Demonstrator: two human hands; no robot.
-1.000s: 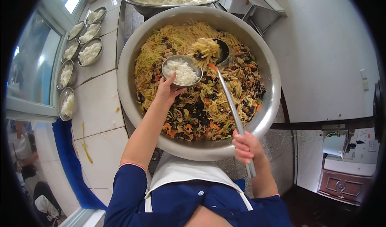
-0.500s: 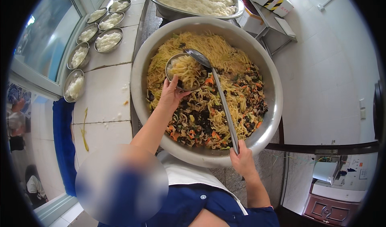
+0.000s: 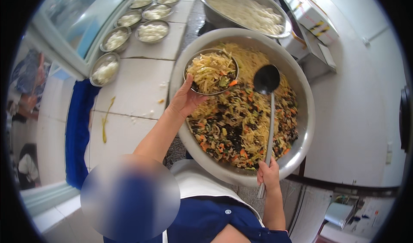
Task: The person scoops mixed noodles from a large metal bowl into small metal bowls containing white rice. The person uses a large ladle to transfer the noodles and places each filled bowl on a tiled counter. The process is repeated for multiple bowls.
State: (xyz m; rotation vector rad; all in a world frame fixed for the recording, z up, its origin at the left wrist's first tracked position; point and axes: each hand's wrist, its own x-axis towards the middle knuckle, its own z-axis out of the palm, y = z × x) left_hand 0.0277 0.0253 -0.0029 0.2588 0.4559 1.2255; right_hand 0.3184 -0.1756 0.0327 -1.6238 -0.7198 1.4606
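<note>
My left hand (image 3: 187,97) grips the near-left rim of a metal bowl (image 3: 236,67), heaped with pale shredded vegetable, dark bits and a piece of carrot. The bowl is held over the left part of a large metal basin (image 3: 306,114). In my right hand (image 3: 269,174) is the long handle of a ladle (image 3: 266,80), its dark, empty-looking head up over the far right of the food. Pale shreds (image 3: 247,55) fill the basin's far side; a dark mix with carrot and meat (image 3: 223,129) lies nearer me.
Several bowls of white rice (image 3: 152,33) stand on the white tiled counter (image 3: 133,81) to the left, by a window. Behind the basin is a second metal tub (image 3: 279,32) of rice. A blue cloth (image 3: 79,131) hangs at the counter's left edge. Boxes (image 3: 318,25) stand at the far right.
The bowl has risen and its heap has grown, now clear of the ladle. The ladle head has swung right, away from the bowl. My view has shifted, too.
</note>
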